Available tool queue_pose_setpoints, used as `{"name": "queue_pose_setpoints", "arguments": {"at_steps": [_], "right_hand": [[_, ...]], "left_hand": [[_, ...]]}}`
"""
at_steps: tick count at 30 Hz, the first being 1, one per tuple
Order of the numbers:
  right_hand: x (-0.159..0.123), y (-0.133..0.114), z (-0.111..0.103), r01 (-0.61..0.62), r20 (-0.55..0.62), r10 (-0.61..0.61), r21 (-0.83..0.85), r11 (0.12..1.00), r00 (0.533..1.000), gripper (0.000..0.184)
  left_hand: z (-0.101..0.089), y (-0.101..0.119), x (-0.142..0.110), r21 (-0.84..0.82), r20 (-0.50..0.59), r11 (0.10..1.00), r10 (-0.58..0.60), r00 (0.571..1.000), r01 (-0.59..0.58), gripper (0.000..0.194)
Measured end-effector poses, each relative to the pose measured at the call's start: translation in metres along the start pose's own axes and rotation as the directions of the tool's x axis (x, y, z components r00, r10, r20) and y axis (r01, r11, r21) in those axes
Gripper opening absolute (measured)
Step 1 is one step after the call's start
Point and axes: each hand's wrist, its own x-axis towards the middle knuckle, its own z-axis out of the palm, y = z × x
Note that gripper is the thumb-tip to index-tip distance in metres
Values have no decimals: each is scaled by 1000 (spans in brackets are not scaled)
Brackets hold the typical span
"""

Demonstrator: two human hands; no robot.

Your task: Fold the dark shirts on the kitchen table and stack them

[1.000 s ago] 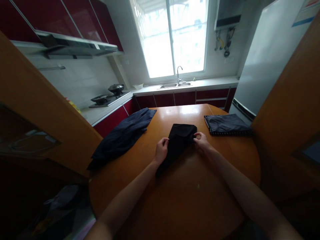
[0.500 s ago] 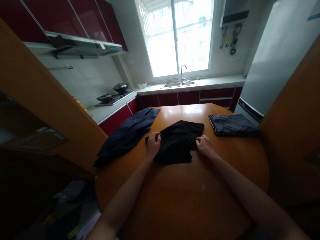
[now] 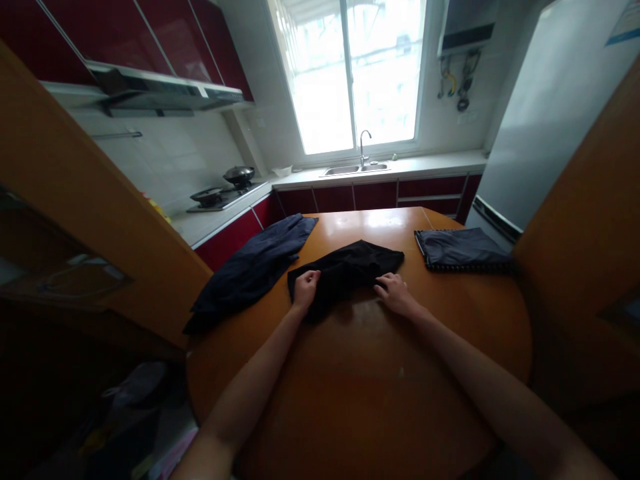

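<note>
A black garment point(image 3: 350, 265) lies bunched on the wooden table in front of me, its near right part folded back from the tabletop. My left hand point(image 3: 306, 288) is closed on its left side, with the cloth running out past the fist. At the garment's right near edge, my right hand point(image 3: 394, 293) has its fingers spread and slightly bent, the fingertips close to the cloth. Whether they touch it is hard to make out. The garment's exact kind does not show in these folds.
The table point(image 3: 370, 400) has a rounded edge. Dark blue clothing point(image 3: 255, 263) lies along its left side, overhanging near the edge. A folded grey cloth with dotted trim point(image 3: 463, 248) rests at the right. Beyond are a sink point(image 3: 355, 169), a stove point(image 3: 225, 197) and a fridge point(image 3: 555, 127).
The garment's near right part has been folded away, baring the tabletop there. My right hand has moved left and its fingers have spread. My left hand stays closed on the cloth.
</note>
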Motion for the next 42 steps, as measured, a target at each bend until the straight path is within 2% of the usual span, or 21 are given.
{"name": "queue_pose_setpoints", "arguments": {"at_steps": [3,6,9,12,15,17,19,20,23,24,25,26,28,29,31,33,36,37,39,41,42], "right_hand": [[0,1,-3,37,39,-36,-12,999,999,24],[-3,-2,0,107,24,-107,-24,994,994,23],[-6,-11,6,246,76,-242,-56,968,967,25],[-9,-22,10,315,118,-302,-109,943,946,28],[-10,-34,8,302,100,-289,-153,941,952,27],[-12,-39,3,313,123,-297,-135,940,947,27],[-16,-41,-7,349,204,-331,-55,936,921,27],[-19,-42,-12,360,267,-350,12,933,898,26],[-27,-42,-26,268,514,-371,265,926,774,13],[-29,-42,-29,215,574,-367,318,924,732,18],[-29,-42,-31,178,598,-356,336,925,718,24],[-28,-42,-32,168,582,-331,318,933,743,25],[-24,-40,-34,178,424,-237,173,969,874,13],[-22,-38,-34,163,316,-178,73,984,932,20],[-17,-33,-35,98,173,-78,-106,990,982,46],[-13,-27,-36,53,174,-12,-233,971,985,57],[-12,-18,-38,35,232,42,-320,947,972,38],[-12,-15,-38,25,231,53,-322,946,972,28],[-11,-12,-38,13,239,55,-271,963,969,13],[-10,-11,-36,-25,329,63,-119,993,942,8],[-9,-12,-35,-70,390,66,-4,998,919,9]], "left_hand": [[-29,-17,18,-121,-241,981,-180,954,154,47],[-44,-19,21,-120,-264,982,-173,949,145,44],[-29,-2,3,-25,-105,999,28,994,-30,36],[5,20,-28,194,164,939,254,953,-284,37],[31,34,-51,403,287,828,290,913,-390,45],[33,36,-55,396,340,824,278,899,-405,39],[24,36,-50,263,456,868,273,847,-422,34],[17,35,-46,170,539,892,271,798,-418,33],[-8,36,-33,-38,768,948,229,598,-315,36],[-16,38,-30,-58,810,962,202,551,-267,38],[-23,40,-27,-62,835,973,173,523,-224,40],[-29,42,-24,-59,846,981,148,512,-186,42],[-38,44,-21,-62,843,990,119,525,-125,43],[-40,44,-19,-71,838,992,116,534,-105,43],[-42,41,-16,-79,822,993,115,558,-89,41],[-40,35,-13,-37,777,993,97,622,-108,46],[-37,25,-12,167,682,967,28,731,-194,66],[-36,23,-12,239,663,944,11,749,-225,63],[-34,18,-13,320,643,907,6,766,-276,36],[-32,16,-12,306,623,914,19,782,-266,12],[-31,15,-11,277,592,936,11,806,-216,10]]}}
